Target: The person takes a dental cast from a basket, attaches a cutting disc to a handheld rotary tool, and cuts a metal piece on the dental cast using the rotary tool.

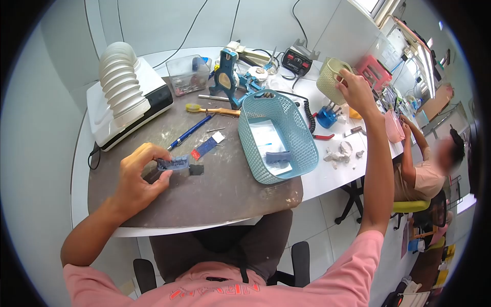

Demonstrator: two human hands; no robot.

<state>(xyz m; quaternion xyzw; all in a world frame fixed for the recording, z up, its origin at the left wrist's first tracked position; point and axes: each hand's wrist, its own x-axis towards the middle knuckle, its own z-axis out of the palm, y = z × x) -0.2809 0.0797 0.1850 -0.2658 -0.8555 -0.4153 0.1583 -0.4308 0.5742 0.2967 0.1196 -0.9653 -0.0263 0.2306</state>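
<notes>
You pinch a grey-blue dental model [175,163] in your left hand [137,176], with the thumb at its near side and the bent fingers at its far side. The model is just to the right of your palm, over the counter [230,202]. Its long side runs from left to right across your front. Your left hand is the near one; your right hand [357,92] is well apart from it, far out and to the right. That right hand is at the cream basket [330,84], with its fingers bent at the top edge. You can't tell from here if they pinch the edge or only touch it. The basket is just to the left of that hand.

Between your two hands is a blue basket [248,146]. Its long side points away from you. In it are a white sheet [266,134] and one more grey-blue piece [279,157].

Now the words. Your pink shirt [220,286] has red letters, but folds hide the full word. The black control box [296,62] has small white marks, too small to read. No brand is clear.
</notes>
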